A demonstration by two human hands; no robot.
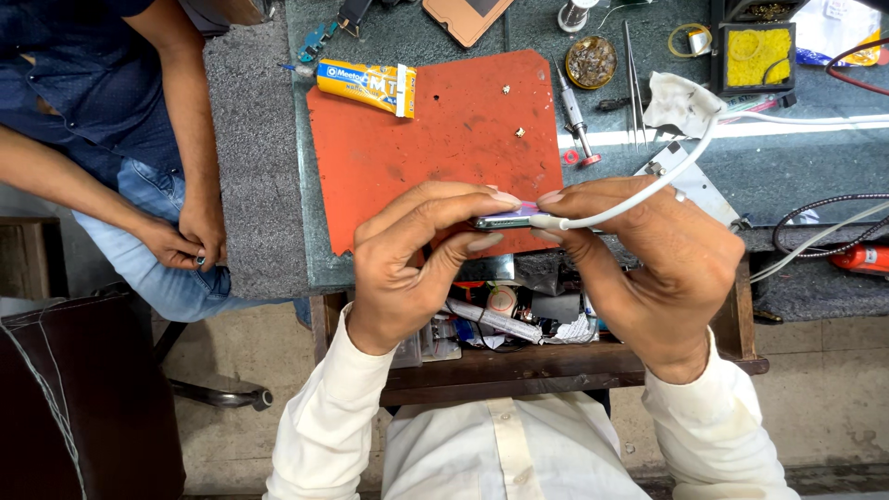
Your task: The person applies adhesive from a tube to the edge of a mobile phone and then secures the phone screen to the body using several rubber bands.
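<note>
Phones in hand: one (pixel 505 220)
White cables: one (pixel 685 162)
Orange mats: one (pixel 435 139)
Glue tubes: one, far left (pixel 366 85)
Tweezers: one pair (pixel 633 83)
Screwdrivers: one (pixel 576 116)
Yellow sponges: one, far right (pixel 757 56)
Small brass bits on mat: perhaps two (pixel 519 132)

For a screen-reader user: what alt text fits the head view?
Two hands hold a slim phone edge-on above an orange work mat: left hand grips it, right hand holds a white cable at its end. A glue tube lies on the mat; another person sits at left.
</note>
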